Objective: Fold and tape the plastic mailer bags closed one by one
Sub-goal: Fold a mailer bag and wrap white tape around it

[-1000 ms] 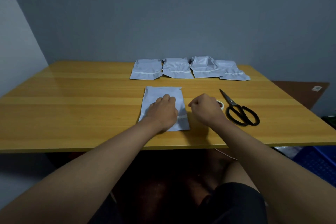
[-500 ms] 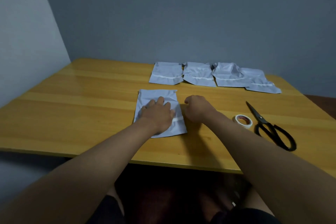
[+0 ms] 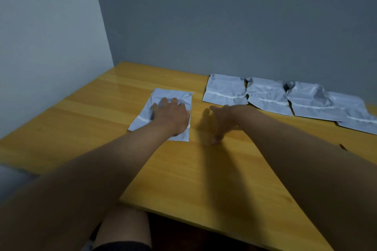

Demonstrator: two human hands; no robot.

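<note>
Left hand [image 3: 170, 117] is flat on the mailer bag [image 3: 163, 108], fingers spread across its crinkled far half, palm covering the pale strip that runs across it. The bag lies directly under that hand on the bench [image 3: 81, 120], its far edge poking out beyond the fingertips and its near corner showing below the wrist.

Right hand [image 3: 221, 122] sits just beside the bag on its right, apart from it, fingers loose and pointing down to the bare wood, holding nothing. It looks blurred, so the exact finger shape is hard to call.

The step here looks like pinning the bag ready for the fold. To do it well, I'd say keep the left palm's weight even so the slick plastic doesn't skate, smooth out the wrinkles toward the open end, then bring the right hand in to turn the flap over in one straight crease.

Four more bags [image 3: 265, 98] wait in a row beyond the right hand, overlapping at their edges. No tape or cutter is in view.
</note>
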